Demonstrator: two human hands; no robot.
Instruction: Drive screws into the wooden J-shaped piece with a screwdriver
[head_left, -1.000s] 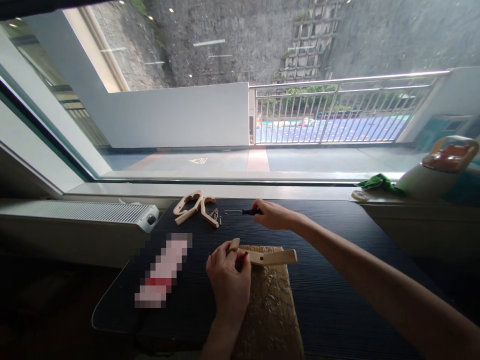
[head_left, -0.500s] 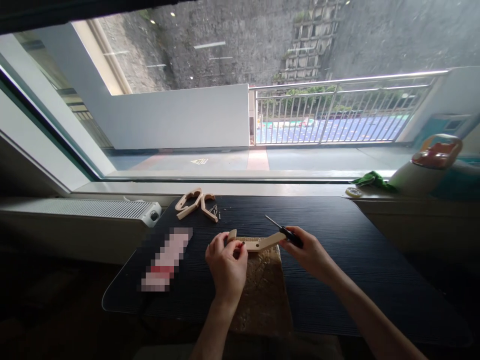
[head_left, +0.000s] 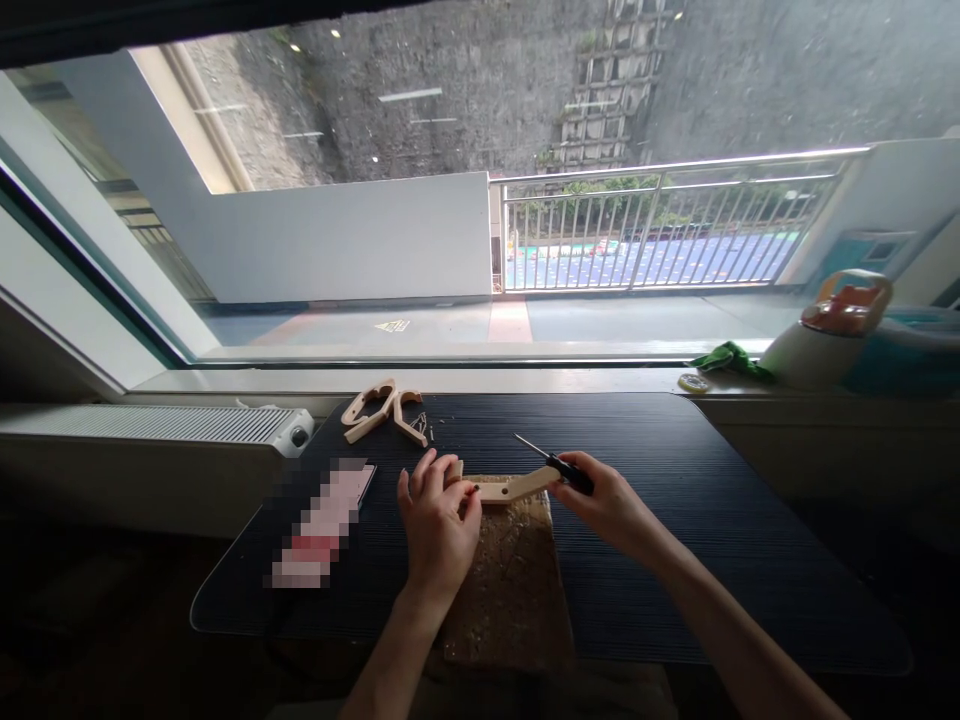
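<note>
My left hand [head_left: 437, 522] pinches thumb and index finger at a small dark screw [head_left: 476, 488] on the left part of a bent pale wooden piece [head_left: 526, 485]. Its other fingers are raised and partly spread. A dark hole shows in the wood right of the pinch. My right hand [head_left: 611, 497] grips the black handle of a screwdriver [head_left: 568, 471], its thin shaft pointing up and left, away from the screw. The fingers of that hand also hold the wood's right end. Beneath the piece lies a worn brown board [head_left: 517, 575].
Other curved wooden pieces [head_left: 369, 408] and several small loose screws [head_left: 425, 428] lie at the back left of the dark table [head_left: 660, 540]. A pixelated flat object [head_left: 319, 525] is at left. On the windowsill stand a green cloth [head_left: 727, 358] and a bottle [head_left: 821, 335].
The whole view has shifted slightly, so things appear a little further left. The fingers of my left hand have lifted and spread somewhat; the right hand keeps its hold.
</note>
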